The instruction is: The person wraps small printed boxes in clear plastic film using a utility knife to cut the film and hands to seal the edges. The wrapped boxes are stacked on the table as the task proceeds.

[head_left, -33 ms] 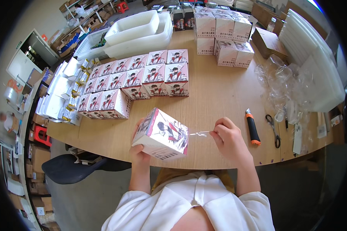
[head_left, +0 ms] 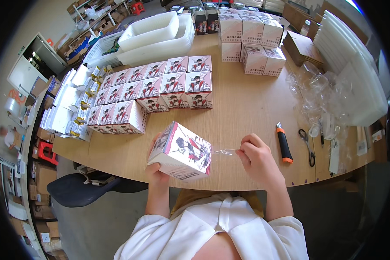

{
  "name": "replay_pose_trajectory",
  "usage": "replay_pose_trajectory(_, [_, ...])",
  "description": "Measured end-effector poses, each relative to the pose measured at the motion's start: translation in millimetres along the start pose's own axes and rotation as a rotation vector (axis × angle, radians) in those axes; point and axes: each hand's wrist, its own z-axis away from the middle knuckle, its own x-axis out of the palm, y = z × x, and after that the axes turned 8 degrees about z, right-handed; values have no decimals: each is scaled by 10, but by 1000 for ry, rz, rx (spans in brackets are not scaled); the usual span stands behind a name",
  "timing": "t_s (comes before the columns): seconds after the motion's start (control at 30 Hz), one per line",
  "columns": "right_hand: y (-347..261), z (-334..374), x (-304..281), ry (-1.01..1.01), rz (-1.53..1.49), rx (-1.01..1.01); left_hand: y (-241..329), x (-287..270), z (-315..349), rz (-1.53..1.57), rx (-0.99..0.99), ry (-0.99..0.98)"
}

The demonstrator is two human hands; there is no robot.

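Observation:
My left hand (head_left: 157,172) is closed round the left end of a white and pink printed cardboard box (head_left: 187,152), held tilted above the near edge of the table. An illustrated figure covers its upper face. From the box's right end a thin strip of clear plastic film (head_left: 223,151) stretches across to my right hand (head_left: 256,158). The thumb and fingers of that hand pinch the strip's far end. An orange and black utility knife (head_left: 284,144) lies on the table to the right of my right hand, with black-handled scissors (head_left: 307,147) beyond it.
Rows of matching boxes (head_left: 175,84) stand at the left, more stacked boxes (head_left: 251,34) at the back. Crumpled clear film (head_left: 314,91) lies by stacked translucent trays (head_left: 351,65) on the right. White plastic bins (head_left: 156,39) occupy the far left. A dark chair (head_left: 89,188) stands below the table's left edge.

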Motion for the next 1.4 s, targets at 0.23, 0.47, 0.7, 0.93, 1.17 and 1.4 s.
replay_pose_trajectory(0.23, [53,-14,193,-82,-860,151,-71,-143,71,266,54,167])
replay_pose_trajectory(0.47, [-205,-18,580,-348,-1940,782,-192,354,-94,-280,77,-344])
replay_pose_trajectory(0.7, [-85,-29,552,54,-912,92,-240,404,-53,-424,-175,-216])
replay_pose_trajectory(0.93, [-13,-7,421,111,-814,68,-241,537,-24,-466,4,-84])
replay_pose_trajectory(1.17, [58,-9,535,416,-160,-174,-193,581,48,-757,238,-95])
replay_pose_trajectory(1.4, [117,-27,525,262,-837,248,-163,430,68,-962,443,-236])
